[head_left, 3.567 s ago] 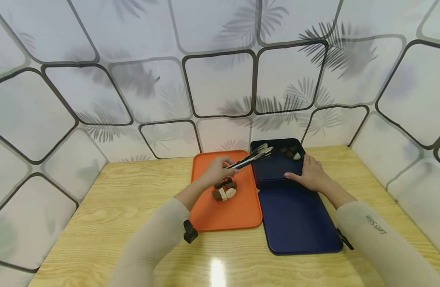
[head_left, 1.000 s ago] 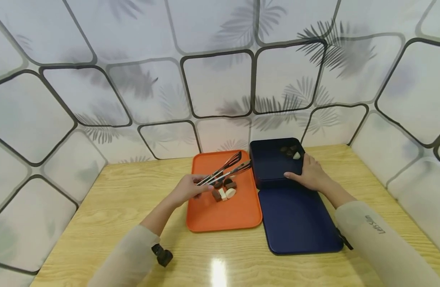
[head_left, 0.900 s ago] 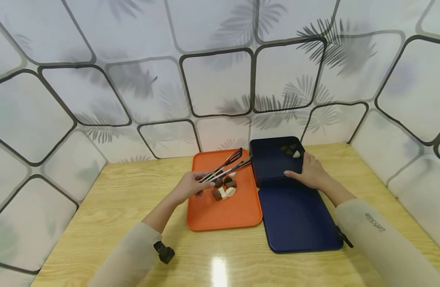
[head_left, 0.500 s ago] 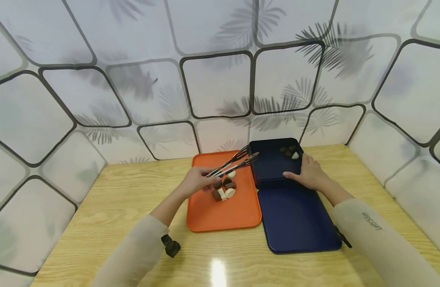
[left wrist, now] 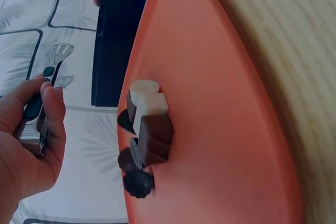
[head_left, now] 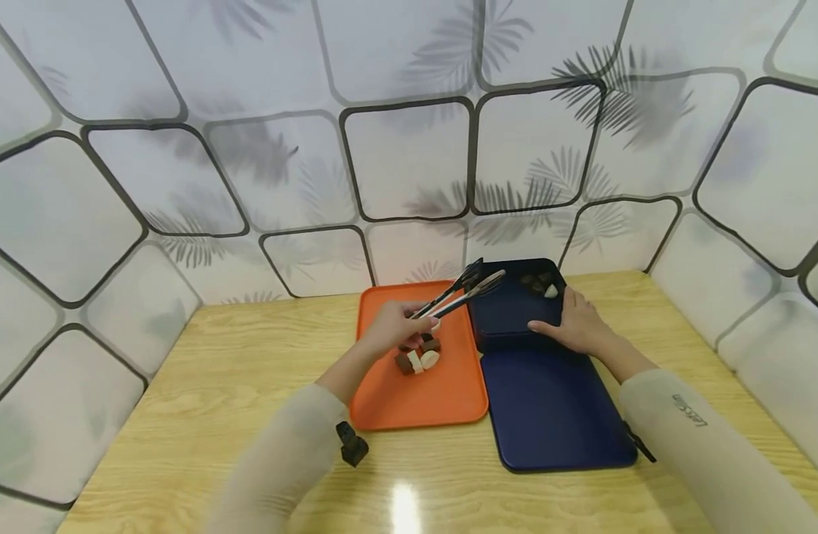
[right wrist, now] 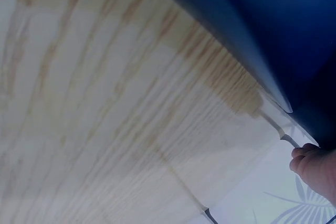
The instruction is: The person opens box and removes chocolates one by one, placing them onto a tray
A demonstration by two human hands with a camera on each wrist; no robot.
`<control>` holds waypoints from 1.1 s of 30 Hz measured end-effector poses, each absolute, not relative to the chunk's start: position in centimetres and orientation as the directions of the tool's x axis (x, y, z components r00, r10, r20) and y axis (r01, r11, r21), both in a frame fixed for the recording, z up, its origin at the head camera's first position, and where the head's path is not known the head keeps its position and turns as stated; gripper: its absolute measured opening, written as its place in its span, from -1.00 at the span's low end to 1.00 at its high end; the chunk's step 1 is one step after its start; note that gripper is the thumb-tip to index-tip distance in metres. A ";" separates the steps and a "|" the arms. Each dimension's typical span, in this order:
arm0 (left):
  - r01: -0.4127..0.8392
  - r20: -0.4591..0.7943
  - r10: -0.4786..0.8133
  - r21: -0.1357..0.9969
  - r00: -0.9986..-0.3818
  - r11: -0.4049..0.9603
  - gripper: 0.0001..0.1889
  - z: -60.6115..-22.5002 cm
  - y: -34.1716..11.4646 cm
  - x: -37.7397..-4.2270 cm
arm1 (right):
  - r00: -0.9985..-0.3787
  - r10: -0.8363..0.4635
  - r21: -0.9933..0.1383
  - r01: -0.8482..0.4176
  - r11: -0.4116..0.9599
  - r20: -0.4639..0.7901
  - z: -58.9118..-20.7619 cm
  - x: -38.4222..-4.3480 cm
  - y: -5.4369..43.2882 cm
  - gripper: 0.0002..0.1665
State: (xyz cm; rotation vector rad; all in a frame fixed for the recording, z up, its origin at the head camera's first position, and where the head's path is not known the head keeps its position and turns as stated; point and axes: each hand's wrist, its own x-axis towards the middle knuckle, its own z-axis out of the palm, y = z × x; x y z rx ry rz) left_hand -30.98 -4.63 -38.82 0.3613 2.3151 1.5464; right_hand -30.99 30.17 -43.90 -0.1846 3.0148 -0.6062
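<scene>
My left hand (head_left: 390,326) holds a pair of metal tongs (head_left: 449,300) above the orange tray (head_left: 442,404). Their slotted tips stand apart over the left rim of a dark blue box (head_left: 509,315). In the left wrist view the left hand (left wrist: 31,135) grips the dark handle of the tongs (left wrist: 50,72), and no piece shows between the tips. Brown and white chocolates (head_left: 415,362) lie grouped on the tray, some hidden by the hand. My right hand (head_left: 575,322) grips the box's front right corner, its thumb on the front rim and fingers along the right side.
Several dark chocolates (head_left: 534,280) and a white one (head_left: 551,291) lie in the box's back right corner. A flat dark blue lid (head_left: 555,415) lies in front of the box. Behind the wooden table (head_left: 248,386) rises a patterned backdrop (head_left: 409,163).
Over the last second my left hand has carried the tongs rightward and back, from over the tray to the box's left rim. The right hand and the box have stayed put.
</scene>
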 end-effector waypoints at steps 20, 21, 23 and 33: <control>0.095 -0.190 0.448 0.837 -0.874 0.539 -0.42 -36.9 2.6 -32.9 | -0.991 -0.125 -0.367 -0.099 0.925 -0.047 -43.4 -31.5 30.5 0.39; 0.092 -0.195 0.450 0.836 -0.871 0.541 -0.45 -36.9 3.0 -33.0 | -0.991 -0.124 -0.365 -0.098 0.926 -0.049 -43.4 -31.5 30.5 0.40; 0.092 -0.199 0.452 0.834 -0.870 0.544 -0.50 -37.0 3.6 -33.1 | -0.991 -0.121 -0.367 -0.093 0.925 -0.054 -43.3 -31.5 30.4 0.40; 0.119 -0.185 0.387 0.759 -0.903 0.641 -0.67 -38.0 6.0 -33.9 | -0.992 -0.120 -0.376 -0.097 0.922 -0.038 -44.0 -31.0 30.1 0.40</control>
